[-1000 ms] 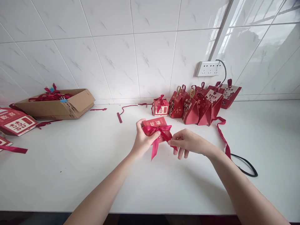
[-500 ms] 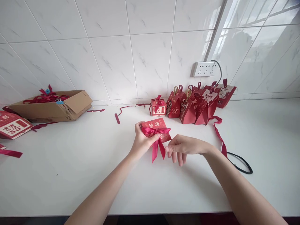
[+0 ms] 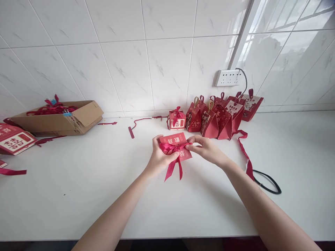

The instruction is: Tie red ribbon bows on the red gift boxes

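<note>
A red gift box (image 3: 173, 138) with pale printed characters is in the middle of the white table. Tied across its top is a red ribbon bow (image 3: 173, 148), with two tails hanging toward the front. My left hand (image 3: 162, 153) is closed around the box's left side, its thumb pressing near the knot. On the right, my right hand (image 3: 205, 148) pinches the bow's right loop between thumb and fingertips. The box's underside and my left fingers behind it are hidden.
Behind stand a small bow-tied box (image 3: 177, 120) and several red gift bags (image 3: 218, 120). A cardboard box (image 3: 60, 125) of ribbons is at left, near a larger red box (image 3: 15, 139). A loose ribbon (image 3: 244, 150) and black cord loop (image 3: 269, 183) lie at right.
My right hand has risen from beside the ribbon tails and closed on the bow's right loop. The tails have swung slightly left. My left hand keeps its hold on the box.
</note>
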`<state>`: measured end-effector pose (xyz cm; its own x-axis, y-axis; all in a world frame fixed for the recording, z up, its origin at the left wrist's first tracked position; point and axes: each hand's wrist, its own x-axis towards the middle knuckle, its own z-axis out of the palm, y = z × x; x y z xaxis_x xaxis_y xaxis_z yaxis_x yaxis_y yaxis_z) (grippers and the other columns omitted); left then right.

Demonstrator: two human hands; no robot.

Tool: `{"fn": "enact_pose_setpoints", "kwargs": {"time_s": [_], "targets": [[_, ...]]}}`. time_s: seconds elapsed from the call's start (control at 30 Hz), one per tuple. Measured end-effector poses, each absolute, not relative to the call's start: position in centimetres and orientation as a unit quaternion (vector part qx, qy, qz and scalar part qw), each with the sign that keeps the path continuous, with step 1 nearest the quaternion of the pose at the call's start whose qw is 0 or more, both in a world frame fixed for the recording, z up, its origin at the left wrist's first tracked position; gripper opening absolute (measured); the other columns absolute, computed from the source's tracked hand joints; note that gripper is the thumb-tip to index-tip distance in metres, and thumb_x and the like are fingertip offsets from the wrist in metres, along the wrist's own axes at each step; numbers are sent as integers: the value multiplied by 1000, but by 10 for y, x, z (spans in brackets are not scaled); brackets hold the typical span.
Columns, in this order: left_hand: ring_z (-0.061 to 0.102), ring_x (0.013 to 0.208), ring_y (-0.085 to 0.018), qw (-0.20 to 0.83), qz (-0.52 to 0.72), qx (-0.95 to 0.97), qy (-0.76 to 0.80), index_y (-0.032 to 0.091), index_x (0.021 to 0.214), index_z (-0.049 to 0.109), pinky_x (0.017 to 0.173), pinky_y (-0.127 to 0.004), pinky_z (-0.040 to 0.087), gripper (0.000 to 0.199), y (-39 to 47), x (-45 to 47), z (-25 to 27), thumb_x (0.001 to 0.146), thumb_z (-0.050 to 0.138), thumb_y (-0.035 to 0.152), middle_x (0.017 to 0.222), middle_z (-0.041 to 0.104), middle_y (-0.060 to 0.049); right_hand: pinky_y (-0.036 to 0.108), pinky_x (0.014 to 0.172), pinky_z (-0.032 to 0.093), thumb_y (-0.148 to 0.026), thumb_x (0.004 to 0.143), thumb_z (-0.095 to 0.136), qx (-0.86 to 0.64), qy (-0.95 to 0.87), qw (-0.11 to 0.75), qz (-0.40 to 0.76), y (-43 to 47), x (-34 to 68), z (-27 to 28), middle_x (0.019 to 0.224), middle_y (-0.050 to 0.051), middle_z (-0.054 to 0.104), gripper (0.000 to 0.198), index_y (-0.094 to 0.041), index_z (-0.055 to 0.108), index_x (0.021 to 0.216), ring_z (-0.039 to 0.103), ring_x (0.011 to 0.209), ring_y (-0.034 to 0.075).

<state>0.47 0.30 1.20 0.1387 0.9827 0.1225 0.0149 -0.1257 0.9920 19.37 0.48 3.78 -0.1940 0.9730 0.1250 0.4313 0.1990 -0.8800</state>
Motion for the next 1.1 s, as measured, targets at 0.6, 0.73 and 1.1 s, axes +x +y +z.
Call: {"fn": "enact_pose_setpoints", "kwargs": {"time_s": [0.6,0.73,1.1], "targets": [[61,104,-20,526,471,574,415,29,126,22,90,-39,50,78,9,-1,9,67,74,25,117,56,-5,42,83,55,-54,71,66,-420,-589,488,489,12,185,22,90,4,65,39,-18,53,69,64,85,19],[61,103,-20,549,461,566,407,31,130,18,90,-40,49,86,10,-3,8,66,74,22,118,57,-5,39,81,56,-57,71,65,-430,-598,506,449,13,183,18,84,3,62,40,-18,56,71,62,81,18],[64,98,-20,567,472,538,408,30,131,19,88,-41,50,88,10,-3,12,63,73,17,114,60,-4,39,85,49,-57,75,60,-432,-662,460,405,9,181,19,106,9,60,39,-18,55,74,57,98,23]]}}
